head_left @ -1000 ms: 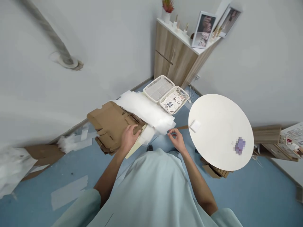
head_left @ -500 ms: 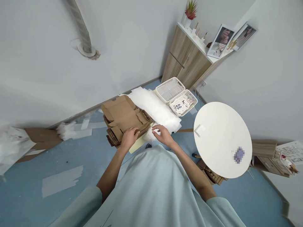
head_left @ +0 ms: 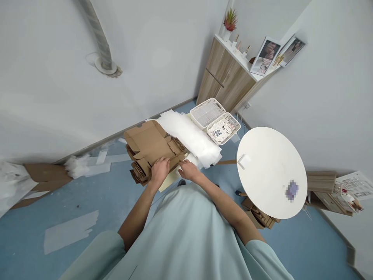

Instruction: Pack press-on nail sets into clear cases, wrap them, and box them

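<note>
The fingers of the left hand [head_left: 160, 171] are bent over the near edge of the flattened cardboard boxes [head_left: 150, 142], close together; whether they grip or only rest there, I cannot tell. The right hand [head_left: 189, 170] has its fingers slightly parted and curved at the stack's near right corner, and a hold on the card cannot be made out. The stack lies in front of the body, its top box unfolded, with pale yellow sheet [head_left: 169, 181] showing below its near edge. White sheets [head_left: 188, 132] lie along its far right side. Just beyond are two white perforated baskets side by side: the left basket [head_left: 219, 105] holds clear-looking flat pieces, hard to identify, and the right basket [head_left: 234, 118] a jumbled heap of small printed cards. Farther right, below the round table [head_left: 271, 155], an open carton [head_left: 254, 219] contains brown cardboard pieces. On the cabinet [head_left: 227, 77], a white pot [head_left: 227, 35] holds a red-green plant [head_left: 230, 21].
</note>
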Action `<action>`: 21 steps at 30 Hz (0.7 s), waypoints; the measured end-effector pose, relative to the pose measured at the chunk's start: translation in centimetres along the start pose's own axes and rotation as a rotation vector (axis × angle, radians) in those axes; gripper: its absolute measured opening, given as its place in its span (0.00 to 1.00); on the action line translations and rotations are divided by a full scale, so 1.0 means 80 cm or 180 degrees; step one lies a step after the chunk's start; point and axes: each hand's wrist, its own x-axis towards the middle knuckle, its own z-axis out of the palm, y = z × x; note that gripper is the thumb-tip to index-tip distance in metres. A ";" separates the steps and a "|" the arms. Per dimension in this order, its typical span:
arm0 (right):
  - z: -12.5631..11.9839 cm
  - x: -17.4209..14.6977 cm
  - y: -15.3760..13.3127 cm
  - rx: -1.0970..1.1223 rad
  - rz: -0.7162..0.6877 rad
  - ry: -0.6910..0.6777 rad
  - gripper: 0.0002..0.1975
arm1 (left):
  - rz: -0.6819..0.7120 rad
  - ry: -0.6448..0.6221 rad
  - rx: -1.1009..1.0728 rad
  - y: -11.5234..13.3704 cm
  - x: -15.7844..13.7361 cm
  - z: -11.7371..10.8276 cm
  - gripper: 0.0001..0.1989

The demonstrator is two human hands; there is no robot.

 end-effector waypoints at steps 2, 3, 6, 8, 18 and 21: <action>0.004 -0.001 0.001 0.0039 0.0055 -0.0060 0.13 | 0.0065 -0.0018 -0.0047 0.000 -0.002 -0.002 0.20; 0.005 -0.002 0.002 0.0056 0.0074 -0.0084 0.13 | 0.0106 -0.0021 -0.0082 0.000 -0.004 -0.004 0.20; 0.007 -0.002 0.005 0.0139 0.0088 -0.0083 0.13 | 0.0189 0.0109 -0.0189 0.005 -0.011 -0.017 0.20; 0.007 -0.004 0.007 0.0235 0.0039 -0.0023 0.15 | 0.0232 0.0313 -0.0242 0.012 -0.015 -0.034 0.20; -0.107 -0.083 0.040 0.1360 -0.0111 0.1960 0.18 | 0.1068 0.2041 -0.0627 0.079 -0.031 -0.145 0.23; -0.170 -0.140 0.058 0.1602 0.0029 0.2736 0.20 | 0.1709 0.2206 -0.0752 0.126 -0.026 -0.161 0.25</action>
